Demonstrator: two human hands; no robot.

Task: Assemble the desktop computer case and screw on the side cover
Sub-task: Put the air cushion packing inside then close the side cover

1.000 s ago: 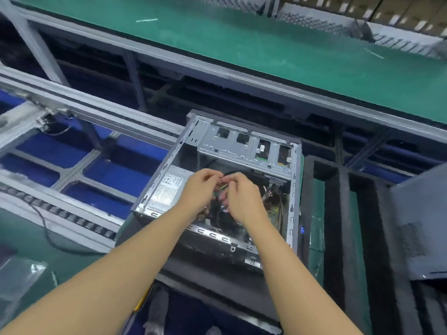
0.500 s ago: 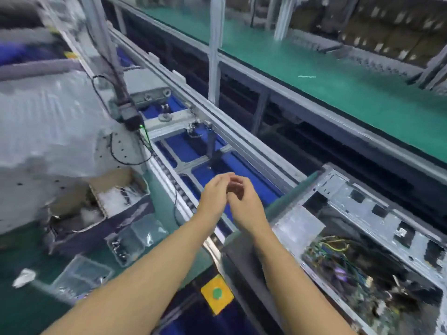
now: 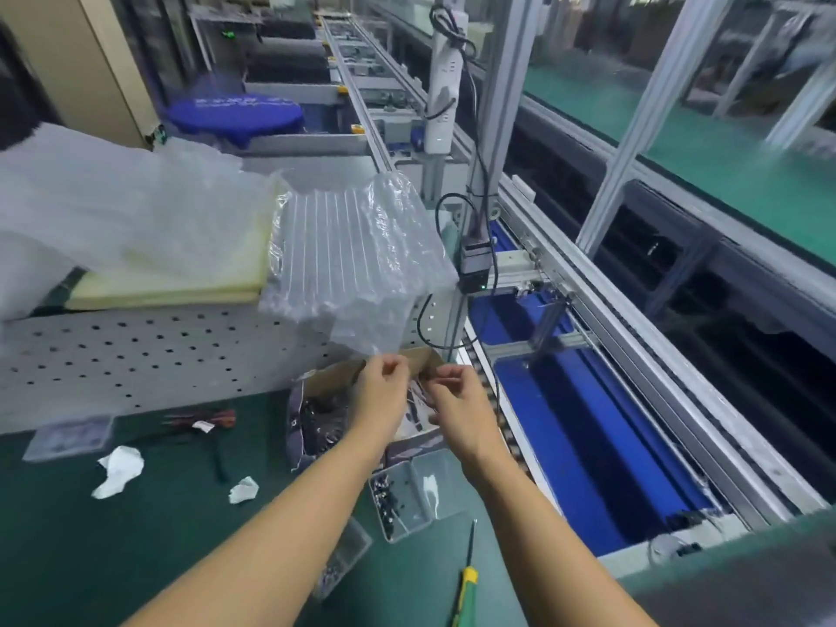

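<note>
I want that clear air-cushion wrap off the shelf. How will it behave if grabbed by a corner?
The air-cushion wrap probably flops: its lower edge droops over the perforated panel. Likely very light, being thin clear film with air columns. The glossy film may slip from a loose pinch.

There are two white paper scraps (image 3: pixel 118 470) (image 3: pixel 244 489), one screwdriver (image 3: pixel 466 577), one cardboard box (image 3: pixel 344 372), one bubble-wrap sheet (image 3: pixel 353 255).

Bubble wrap (image 3: pixel 357 260) overhanging perforated shelf (image 3: pixel 135 355); crumpled paper (image 3: pixel 118 470).
</note>
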